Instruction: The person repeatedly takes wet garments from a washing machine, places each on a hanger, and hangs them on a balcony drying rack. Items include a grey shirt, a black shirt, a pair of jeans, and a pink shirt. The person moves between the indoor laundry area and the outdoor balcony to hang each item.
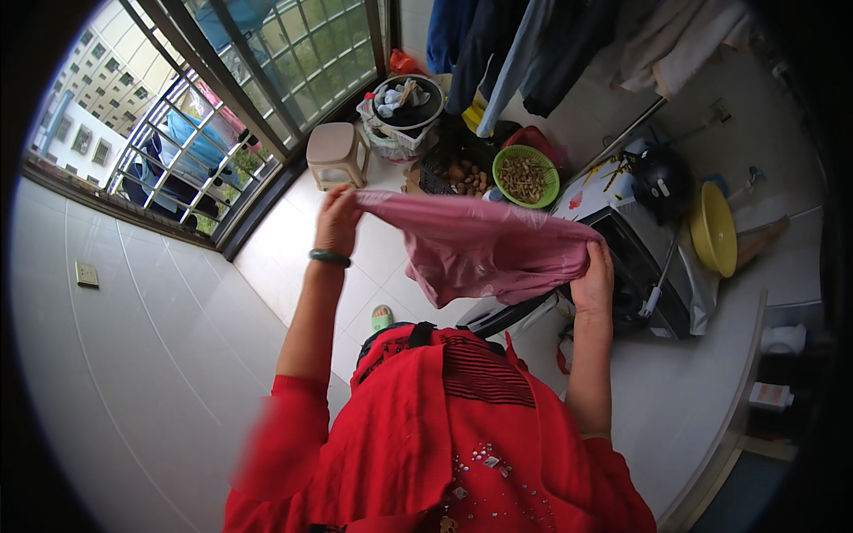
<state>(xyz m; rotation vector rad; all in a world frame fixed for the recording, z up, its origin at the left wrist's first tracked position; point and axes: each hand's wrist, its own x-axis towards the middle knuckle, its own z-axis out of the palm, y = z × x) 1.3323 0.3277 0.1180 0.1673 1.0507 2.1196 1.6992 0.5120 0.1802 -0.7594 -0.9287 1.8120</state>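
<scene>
A pink cloth garment (pixel 493 250) is stretched in the air in front of me, between my two hands. My left hand (pixel 336 223) grips its upper left end, and a dark green bangle sits on that wrist. At the other end, my right hand (pixel 593 276) pinches the garment's right edge. The middle of the cloth sags in folds over the tiled floor. What kind of garment it is cannot be made out.
Beyond the garment stand a beige plastic stool (pixel 336 154), a laundry basket (pixel 403 123) and a green basket (pixel 526 174) of dried pieces. To the right are a front-loading washing machine (pixel 640 266), a black helmet (pixel 663 183) and a yellow basin (pixel 713 230). Clothes (pixel 513 53) hang overhead near a barred window (pixel 220 126).
</scene>
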